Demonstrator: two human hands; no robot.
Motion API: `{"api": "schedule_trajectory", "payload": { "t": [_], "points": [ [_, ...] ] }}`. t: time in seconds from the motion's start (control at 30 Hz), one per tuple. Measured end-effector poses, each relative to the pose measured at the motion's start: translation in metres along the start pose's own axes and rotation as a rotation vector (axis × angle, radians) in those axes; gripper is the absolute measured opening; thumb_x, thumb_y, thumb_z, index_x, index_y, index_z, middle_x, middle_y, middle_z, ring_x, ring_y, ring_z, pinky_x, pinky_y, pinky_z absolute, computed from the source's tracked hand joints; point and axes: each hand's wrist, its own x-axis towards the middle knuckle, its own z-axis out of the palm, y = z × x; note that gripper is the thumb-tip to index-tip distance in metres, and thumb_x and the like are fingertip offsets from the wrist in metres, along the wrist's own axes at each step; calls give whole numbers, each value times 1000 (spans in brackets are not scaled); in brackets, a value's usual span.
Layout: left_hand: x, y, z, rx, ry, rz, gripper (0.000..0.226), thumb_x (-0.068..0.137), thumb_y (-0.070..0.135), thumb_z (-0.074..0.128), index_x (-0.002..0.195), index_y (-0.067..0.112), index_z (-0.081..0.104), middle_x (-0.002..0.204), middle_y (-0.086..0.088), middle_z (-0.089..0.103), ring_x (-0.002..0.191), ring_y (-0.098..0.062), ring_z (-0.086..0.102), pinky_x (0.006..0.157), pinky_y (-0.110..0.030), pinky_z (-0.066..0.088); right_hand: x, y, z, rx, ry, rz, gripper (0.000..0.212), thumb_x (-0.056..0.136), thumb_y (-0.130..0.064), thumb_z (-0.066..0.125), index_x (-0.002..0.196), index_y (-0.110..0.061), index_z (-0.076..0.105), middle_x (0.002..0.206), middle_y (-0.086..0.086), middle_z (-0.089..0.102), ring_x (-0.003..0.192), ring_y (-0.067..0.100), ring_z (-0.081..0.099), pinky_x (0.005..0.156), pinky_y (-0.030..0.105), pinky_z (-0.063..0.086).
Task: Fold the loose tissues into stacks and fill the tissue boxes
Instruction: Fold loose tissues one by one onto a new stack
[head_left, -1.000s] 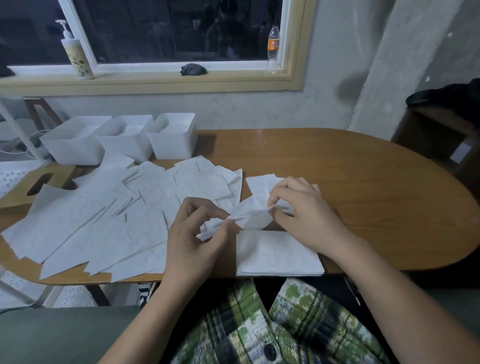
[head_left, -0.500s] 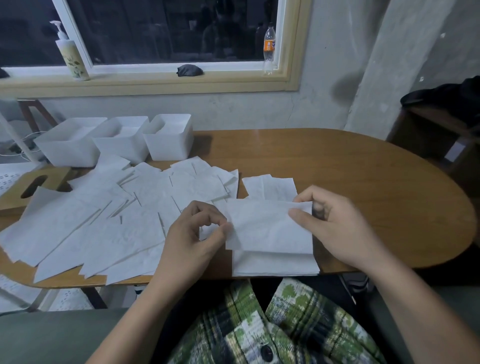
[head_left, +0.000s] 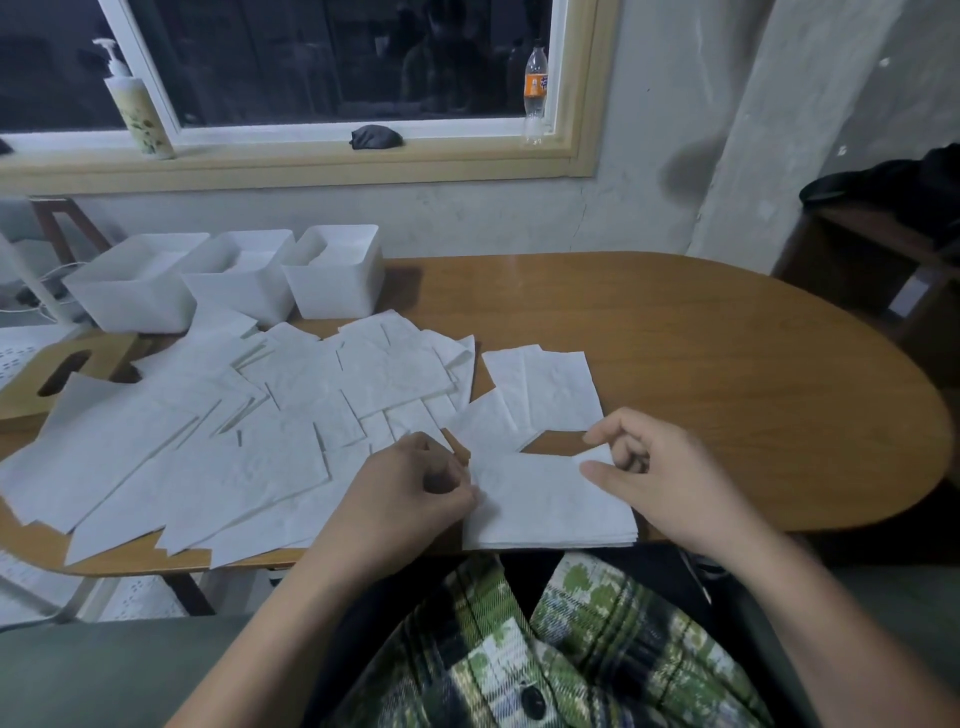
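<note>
Partly, left hand (head_left: 410, 493) covers the tissue stack (head_left: 550, 512).

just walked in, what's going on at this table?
A person sits at the wooden table folding tissues. The left hand and right hand each pinch an edge of the top tissue on the folded stack at the near edge. Loose tissues lie spread to the left. Three white boxes stand behind them, contents unclear.
</note>
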Motion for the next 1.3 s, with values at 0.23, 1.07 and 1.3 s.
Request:
{"api": "schedule_trajectory", "payload": {
  "t": [0.23, 1.07, 1.3],
  "points": [
    [1, 0, 2, 85, 13, 21, 21, 83, 38, 83, 68, 25, 74, 96, 12, 66, 87, -3, 66, 76, -28, 53, -2, -7, 0, -90, 3, 4, 21, 89, -23, 84, 98, -33, 69, 69, -8, 60, 59, 5, 48, 58, 19, 39],
    [-10, -9, 21, -24, 307, 255, 14, 94, 27, 75, 93, 35, 64, 87, 11, 66, 77, -15, 62, 64, -41, 54, 35, 10, 11, -447, 228, -226, 19, 99, -18, 67, 86, -27, 56, 91, -16, 49, 91, 15, 45, 86, 44, 42],
    [-10, -12, 22, -56, 372, 345, 35, 91, 22, 83, 120, 35, 69, 111, 16, 60, 107, -16, 63, 89, -39, 61, 15, -34, 27, -367, 219, -315, 23, 93, -12, 72, 82, -24, 56, 89, -15, 50, 90, 14, 48, 87, 36, 37]
  ]
}}
